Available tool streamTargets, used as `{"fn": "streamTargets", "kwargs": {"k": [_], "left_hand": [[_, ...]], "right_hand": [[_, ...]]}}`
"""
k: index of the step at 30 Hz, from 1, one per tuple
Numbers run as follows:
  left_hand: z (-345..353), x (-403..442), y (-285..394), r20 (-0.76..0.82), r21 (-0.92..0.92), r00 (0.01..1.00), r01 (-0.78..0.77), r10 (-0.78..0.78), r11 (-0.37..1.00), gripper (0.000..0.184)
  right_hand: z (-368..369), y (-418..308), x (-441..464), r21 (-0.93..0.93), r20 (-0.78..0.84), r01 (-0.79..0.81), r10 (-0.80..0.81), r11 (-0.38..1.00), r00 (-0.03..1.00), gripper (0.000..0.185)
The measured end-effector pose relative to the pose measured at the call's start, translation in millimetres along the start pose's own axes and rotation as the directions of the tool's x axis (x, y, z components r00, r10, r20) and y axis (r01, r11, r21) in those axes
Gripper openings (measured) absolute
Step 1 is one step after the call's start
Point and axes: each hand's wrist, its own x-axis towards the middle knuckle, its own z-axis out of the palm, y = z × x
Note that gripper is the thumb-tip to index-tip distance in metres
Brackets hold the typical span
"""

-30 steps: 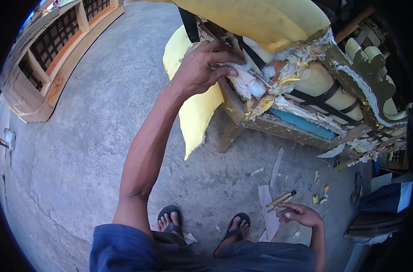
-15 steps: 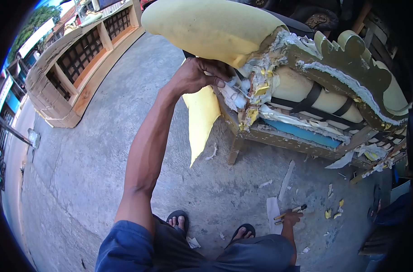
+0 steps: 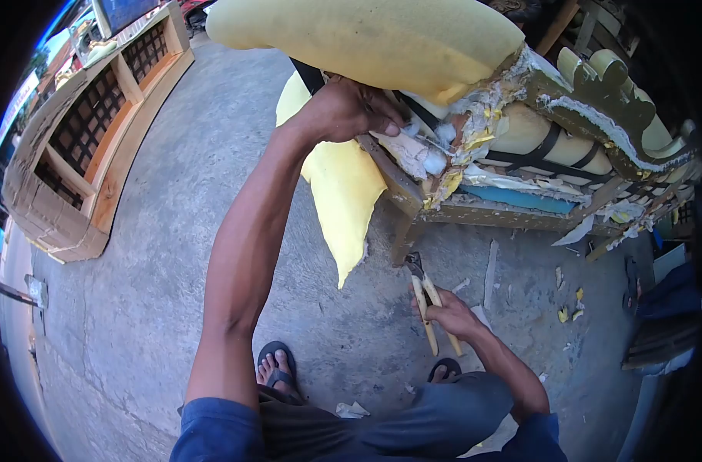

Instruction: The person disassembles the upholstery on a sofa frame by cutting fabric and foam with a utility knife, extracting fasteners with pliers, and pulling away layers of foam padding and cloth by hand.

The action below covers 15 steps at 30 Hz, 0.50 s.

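Observation:
A partly stripped armchair frame [image 3: 412, 204] stands in front of me, with yellow foam [image 3: 366, 38] on its arm and a loose yellow foam flap [image 3: 339, 192] hanging down. My left hand [image 3: 343, 112] is closed at the front of the arm, its thumb against torn white upholstery padding [image 3: 408, 150]; the fingertips are hidden under the foam. Lower down, my right hand [image 3: 451, 312] grips pliers [image 3: 430, 300] with yellow handles. The pliers' dark jaws point up toward the chair's front leg and the handles are slightly apart.
At the left, a wooden sofa frame [image 3: 97, 154] with black webbing rests on the concrete floor [image 3: 174, 254]. Foam and fabric scraps [image 3: 566, 308] litter the floor at the right. Beyond them, dark cloth [image 3: 666, 308] lies by the edge. My sandalled feet [image 3: 278, 366] are below.
My right hand has risen from near the floor with the pliers, bringing them toward the chair leg. My left hand stays at the arm's padding. The view has shifted a little.

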Motion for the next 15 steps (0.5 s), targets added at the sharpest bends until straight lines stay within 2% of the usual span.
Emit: {"fn": "streamTargets", "kwargs": {"k": [2, 4, 5, 6, 7, 9, 10, 12, 13, 15], "left_hand": [[1.8, 1.2, -17.1, -0.014, -0.003, 0.998, -0.068, 0.068, 0.998, 0.021], [3.2, 5.1, -31.1, 0.022, -0.059, 0.992, -0.120, 0.121, 0.991, 0.020], [0.4, 8.3, -35.1, 0.015, -0.076, 0.989, -0.146, 0.148, 0.986, 0.020], [-1.8, 3.7, -29.4, 0.008, -0.064, 0.996, -0.092, 0.093, 0.994, 0.023], [0.1, 2.0, -31.8, 0.019, -0.099, 0.994, -0.101, 0.103, 0.990, 0.023], [0.1, 8.2, -34.4, 0.009, -0.066, 0.997, -0.071, 0.072, 0.995, 0.024], [0.5, 10.0, -35.4, 0.013, -0.078, 0.996, -0.090, 0.092, 0.993, 0.024], [-0.5, 9.8, -38.5, 0.024, -0.124, 0.995, -0.095, 0.098, 0.988, 0.025], [-2.4, 10.2, -40.7, 0.019, -0.125, 0.994, -0.102, 0.105, 0.987, 0.025], [2.2, 6.1, -39.5, 0.014, -0.150, 0.997, -0.076, 0.079, 0.986, 0.024]], "right_hand": [[19.0, -77.1, 7.7, 0.058, 0.122, 0.001, -0.008, 0.998, 0.993, 0.056], [35.9, -119.3, 27.0, 0.037, 0.168, 0.105, -0.110, 0.994, 0.980, 0.053], [49.7, -142.4, 32.2, 0.172, 0.080, 0.121, -0.137, 0.978, 0.987, 0.051], [65.7, -160.6, 38.2, 0.299, -0.003, 0.142, -0.148, 0.944, 0.989, 0.051], [79.7, -170.9, 48.1, 0.301, -0.028, 0.124, -0.121, 0.946, 0.992, 0.051], [97.6, -187.3, 70.7, 0.618, -0.193, 0.284, -0.209, 0.733, 0.959, 0.050], [104.9, -191.7, 79.4, 0.610, -0.215, 0.296, -0.206, 0.735, 0.955, 0.050], [116.8, -196.9, 94.2, 0.663, -0.421, 0.461, -0.215, 0.589, 0.881, 0.047], [119.1, -199.8, 100.0, 0.657, -0.425, 0.466, -0.220, 0.593, 0.878, 0.047], [124.5, -200.1, 104.3, 0.665, -0.507, 0.540, -0.219, 0.515, 0.833, 0.042]]}}
